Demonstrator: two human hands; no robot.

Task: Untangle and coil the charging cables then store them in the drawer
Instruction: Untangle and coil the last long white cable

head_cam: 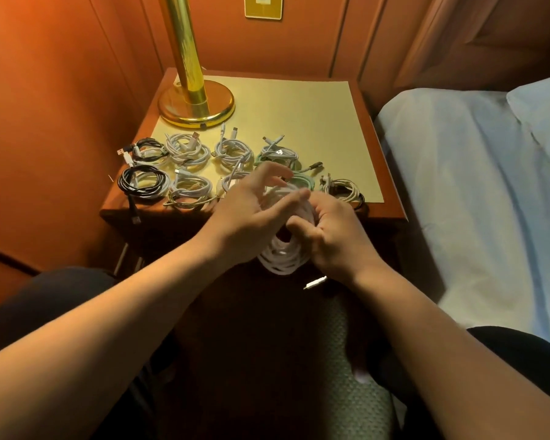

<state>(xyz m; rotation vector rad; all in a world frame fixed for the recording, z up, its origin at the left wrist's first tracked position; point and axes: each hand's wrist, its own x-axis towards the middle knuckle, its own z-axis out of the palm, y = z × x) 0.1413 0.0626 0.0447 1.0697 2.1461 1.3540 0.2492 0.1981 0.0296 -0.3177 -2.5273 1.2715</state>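
Both hands up front on white cable coil (283, 249), held before nightstand edge (159, 214): right hand (334, 239) pinching loops, left hand (254, 204) fingers spread wide against them. Coiled cables (188, 150) in rows behind; bare mat (299, 112) beyond.

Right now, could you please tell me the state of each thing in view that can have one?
white cable: coiled, held in front of the nightstand, plug end dangling.
right hand: grips the coil.
left hand: fingers spread over the coil.
coiled cables: bundled, lying in rows on the nightstand.
lamp: upright.
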